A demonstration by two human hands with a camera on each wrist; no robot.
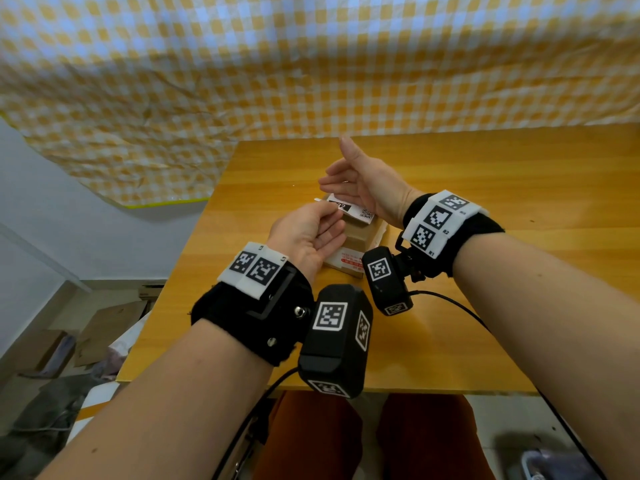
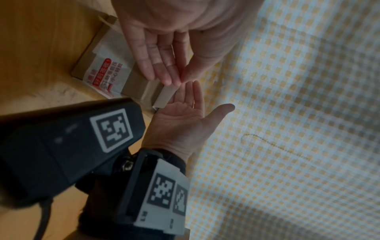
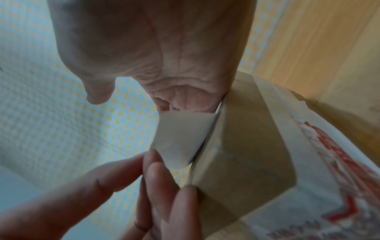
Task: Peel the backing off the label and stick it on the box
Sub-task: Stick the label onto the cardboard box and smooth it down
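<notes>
Sticking step in hand, judging by the layout: the label [image 1: 349,210] lies across the far top end of the box [image 1: 356,244], which sits on the wooden table [image 1: 485,271] near its left side. The label's printed face is up, with a black bar and small codes showing. The right hand [image 1: 363,188] lies flat over the label's right part, fingers straight and pressed together, thumb raised clear. The left hand [image 1: 308,233] is at the label's left end, palm up, fingers straight and close together, their tips at the paper edge (a true pinch cannot be told). In the right wrist view the left end of the label [image 3: 180,139] curls up off the box top, not yet down. No separate backing sheet can be made out.

Next move probably calls for lowering that lifted end and smoothing from the held side outward, so no crease or bubble sets; the box should stay put under the pressing hand.
</notes>
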